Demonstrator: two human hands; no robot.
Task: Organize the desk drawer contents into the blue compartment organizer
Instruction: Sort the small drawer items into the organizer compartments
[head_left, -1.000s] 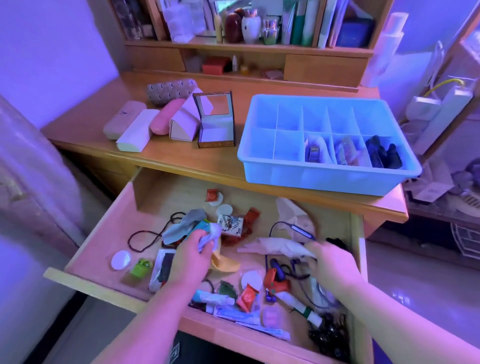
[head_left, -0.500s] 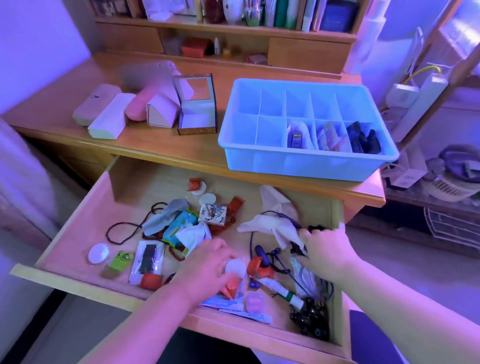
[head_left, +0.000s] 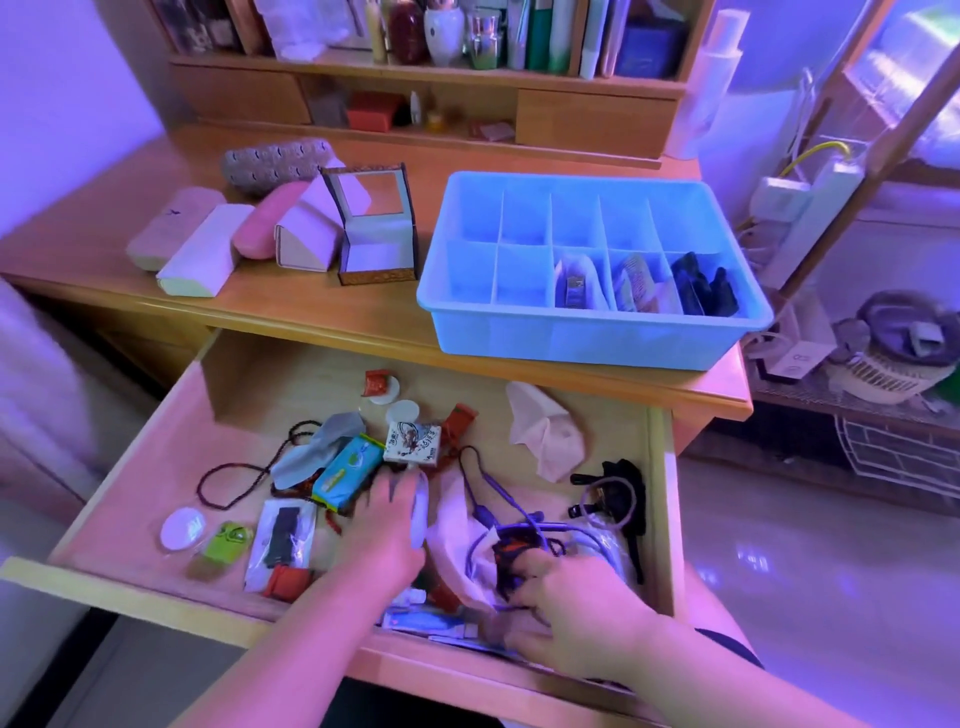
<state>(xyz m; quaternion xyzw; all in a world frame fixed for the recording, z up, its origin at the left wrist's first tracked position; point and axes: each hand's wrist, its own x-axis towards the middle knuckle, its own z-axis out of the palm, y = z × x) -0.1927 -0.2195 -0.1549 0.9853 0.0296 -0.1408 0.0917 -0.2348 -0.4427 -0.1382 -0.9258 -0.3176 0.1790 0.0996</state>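
Clutter (head_left: 395, 457) surrounds left hand (head_left: 387, 530), grip released; right hand (head_left: 566, 603) grasps cord (head_left: 511, 525).

Single head-mounted wide-angle view, looking forward and steeply down from above the open desk drawer (head_left: 249, 395), close to both forearms. The drawer fills the frame from 6 to 9 o'clock; the blue compartment organizer (head_left: 587, 332) sits toward 1 o'clock on the desktop (head_left: 311, 306); bookshelves (head_left: 426, 73) run across 12 o'clock.
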